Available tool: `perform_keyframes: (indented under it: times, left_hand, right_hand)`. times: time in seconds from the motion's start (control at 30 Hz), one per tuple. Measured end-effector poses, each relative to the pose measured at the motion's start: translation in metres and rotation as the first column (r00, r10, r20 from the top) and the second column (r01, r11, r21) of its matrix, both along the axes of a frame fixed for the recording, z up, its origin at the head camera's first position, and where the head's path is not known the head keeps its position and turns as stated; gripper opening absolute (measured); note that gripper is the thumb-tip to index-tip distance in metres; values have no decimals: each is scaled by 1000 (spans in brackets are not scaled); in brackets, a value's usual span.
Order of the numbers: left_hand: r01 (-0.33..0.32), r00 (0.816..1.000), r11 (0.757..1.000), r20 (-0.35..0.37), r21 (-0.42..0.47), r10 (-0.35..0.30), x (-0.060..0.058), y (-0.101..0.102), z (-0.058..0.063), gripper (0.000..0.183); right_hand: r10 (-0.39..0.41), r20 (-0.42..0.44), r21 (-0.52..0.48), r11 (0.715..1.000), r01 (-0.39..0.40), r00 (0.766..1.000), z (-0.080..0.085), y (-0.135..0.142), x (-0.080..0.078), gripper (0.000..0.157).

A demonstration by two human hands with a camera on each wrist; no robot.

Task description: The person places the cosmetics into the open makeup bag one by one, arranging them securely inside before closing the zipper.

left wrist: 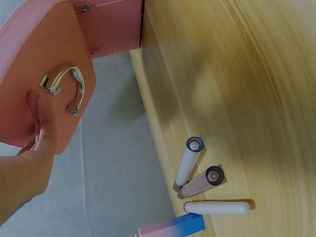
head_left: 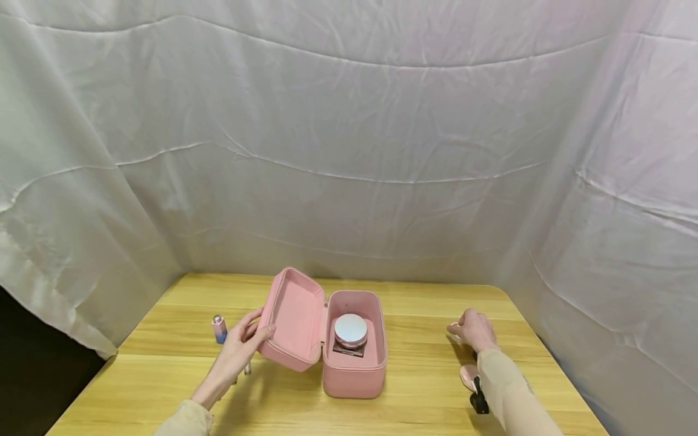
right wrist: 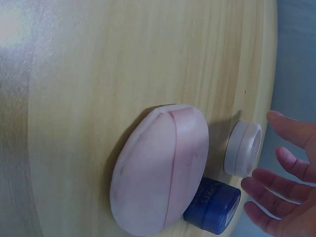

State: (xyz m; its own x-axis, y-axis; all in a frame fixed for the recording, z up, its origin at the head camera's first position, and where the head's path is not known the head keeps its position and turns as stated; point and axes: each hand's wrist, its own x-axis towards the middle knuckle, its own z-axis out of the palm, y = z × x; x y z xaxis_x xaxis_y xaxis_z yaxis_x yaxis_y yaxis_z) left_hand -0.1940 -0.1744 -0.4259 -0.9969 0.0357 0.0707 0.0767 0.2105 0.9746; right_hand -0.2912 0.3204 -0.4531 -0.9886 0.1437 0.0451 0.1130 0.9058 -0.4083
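Note:
A pink cosmetic case [head_left: 353, 386] stands with its lid [head_left: 299, 318] swung out to the left. My left hand [head_left: 240, 345] grips the lid's outer edge, thumb over the rim and fingers behind, close to the metal handle [left wrist: 79, 79] in the left wrist view. Inside the case, a round compact with a pale shiny top [head_left: 351, 328] rests over a dark square palette [head_left: 349, 350]. At the right of the table, my right hand [right wrist: 291, 182] reaches with parted fingers around a small white round jar [right wrist: 239, 148]. Beside that jar are a blue jar [right wrist: 210, 205] and a pink powder puff [right wrist: 148, 177].
Behind the lid, several slim containers lie or stand on the wooden table [head_left: 425, 387]: a white tube [left wrist: 188, 163], a brownish tube [left wrist: 201, 183], a white stick [left wrist: 217, 208] and a pink-and-blue bottle [left wrist: 173, 227]. Pale curtains [head_left: 349, 230] surround the table's back and sides.

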Motion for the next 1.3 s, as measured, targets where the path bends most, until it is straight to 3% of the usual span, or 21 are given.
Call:
perform_keyframes:
  times: [0.2, 0.33, 0.53, 0.8, 1.0, 1.3]
  left_hand:
    - [4, 1000, 1000, -1, 5, -4, 1, 1, 0, 62]
    - [8, 1000, 1000, -2, 7, -8, 2, 1, 0, 63]
    - [5, 1000, 1000, 2, 4, -5, 2, 1, 0, 63]
    - [8, 1000, 1000, -1, 6, -8, 1, 0, 0, 63]
    - [3, 1000, 1000, -1, -1, -3, 1, 0, 0, 62]
    - [8, 1000, 1000, 2, 2, -8, 1, 0, 1, 64]
  right_hand:
    - [12, -5, 17, 1000, -12, 1000, -2, 0, -2, 32]
    - [10, 21, 24, 1000, -10, 1000, -4, 2, -1, 21]
    - [14, 36, 30, 999, -15, 999, -6, 4, -1, 17]
    - [12, 8, 33, 999, -12, 1000, -7, 3, -1, 20]
    - [5, -44, 2, 1000, -5, 999, -6, 2, 0, 32]
    - [-18, -52, -85, 996, 14, 998, -4, 3, -4, 51]
